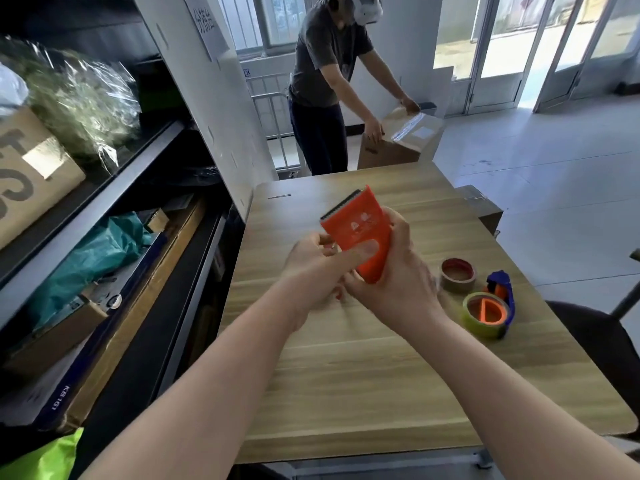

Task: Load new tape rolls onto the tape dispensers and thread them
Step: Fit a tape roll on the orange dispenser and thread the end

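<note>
Above the bench, left hand and right hand both curl round the lower end of the orange tape dispenser, seemingly light, stiff plastic best gripped low, clear of its serrated blade.

Daylight pours in through the glass doors at the upper right and the window at top centre, both blown out to near white. The floor on the right looks pale and washed. The table is evenly lit, with only faint, soft shadow under the arms. The shelves on the left sit in deep shade, their detail lost in black. Glare sparkles on the plastic wrap at upper left and on the cardboard box behind. The left hand and right hand are slightly smeared around the bright orange dispenser. Straight lines bow toward the frame edges, and the whole picture is a little soft
</note>
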A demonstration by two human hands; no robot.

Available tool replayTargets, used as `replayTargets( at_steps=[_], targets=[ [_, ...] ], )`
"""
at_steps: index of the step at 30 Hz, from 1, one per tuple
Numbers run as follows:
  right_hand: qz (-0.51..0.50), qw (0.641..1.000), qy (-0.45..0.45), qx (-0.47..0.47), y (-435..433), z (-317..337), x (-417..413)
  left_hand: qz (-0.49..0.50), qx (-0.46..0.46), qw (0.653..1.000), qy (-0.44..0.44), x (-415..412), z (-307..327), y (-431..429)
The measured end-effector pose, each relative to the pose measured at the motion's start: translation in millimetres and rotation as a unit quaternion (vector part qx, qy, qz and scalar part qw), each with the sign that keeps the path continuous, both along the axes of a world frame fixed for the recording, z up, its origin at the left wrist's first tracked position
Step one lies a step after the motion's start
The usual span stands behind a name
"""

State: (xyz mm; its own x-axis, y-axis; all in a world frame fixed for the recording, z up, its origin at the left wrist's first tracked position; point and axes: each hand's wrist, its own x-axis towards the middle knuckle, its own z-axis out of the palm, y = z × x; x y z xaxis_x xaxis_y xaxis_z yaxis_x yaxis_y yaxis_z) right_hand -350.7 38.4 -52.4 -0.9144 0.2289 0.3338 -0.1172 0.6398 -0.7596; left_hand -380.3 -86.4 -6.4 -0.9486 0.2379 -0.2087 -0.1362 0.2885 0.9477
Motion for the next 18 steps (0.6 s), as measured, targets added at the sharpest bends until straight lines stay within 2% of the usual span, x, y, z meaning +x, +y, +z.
replayTargets(
  at_steps=[3, 5, 8, 11, 15, 18],
  targets=[
    [0.103, 0.987, -0.038, -0.121, 5, -2, -2, 0.005, 0.049, 0.999, 0.006, -8, -6, -8],
    [0.149, 0.968, -0.062, -0.191, 14, -3, -4, -0.013, 0.052, 0.999, -0.006, -9, -13, -14],
    [0.208, 0.947, -0.072, -0.233, 21, -7, -3, -0.034, 0.011, 0.999, 0.002, -8, -17, -21],
    [0.206, 0.946, -0.061, -0.243, 19, -10, 2, -0.067, -0.007, 0.998, 0.001, -6, -7, -33],
    [0.204, 0.940, -0.091, -0.258, 22, -15, -1, -0.025, 0.065, 0.997, 0.012, -10, 14, -43],
    [0.231, 0.927, -0.112, -0.273, 20, -16, -1, 0.009, 0.058, 0.997, 0.050, -12, 26, -39]
  ],
)
